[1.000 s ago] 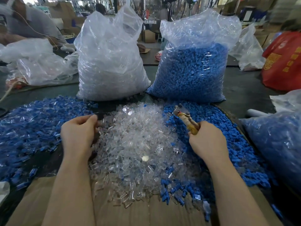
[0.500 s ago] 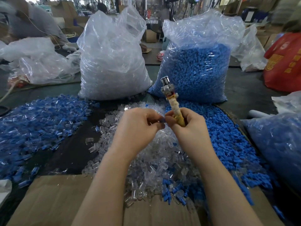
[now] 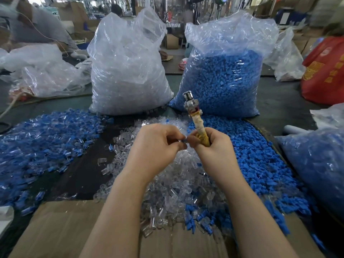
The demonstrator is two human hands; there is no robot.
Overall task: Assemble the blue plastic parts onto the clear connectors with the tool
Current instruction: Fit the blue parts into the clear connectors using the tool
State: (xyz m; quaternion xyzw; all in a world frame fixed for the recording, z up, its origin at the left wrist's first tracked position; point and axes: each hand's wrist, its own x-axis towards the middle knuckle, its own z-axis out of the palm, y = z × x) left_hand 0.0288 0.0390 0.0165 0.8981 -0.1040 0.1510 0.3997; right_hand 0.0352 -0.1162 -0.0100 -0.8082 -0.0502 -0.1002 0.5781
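Blue part x1, 2 hands pinching.

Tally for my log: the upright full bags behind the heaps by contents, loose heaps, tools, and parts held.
Bag of clear parts: 1
Bag of blue parts: 1
Loose heaps: 3 (mixed heap, clear heap, blue heap)
Tool: 1
Blue part between the fingertips: 1
Total: 7

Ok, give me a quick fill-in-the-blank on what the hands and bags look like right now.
1. The right hand grips the wrapped tool, metal head pointing ____.
2. The left hand pinches a small ____ part.
3. The bag of blue parts stands to the ____ of the bag of clear parts.

Missing: up; blue; right
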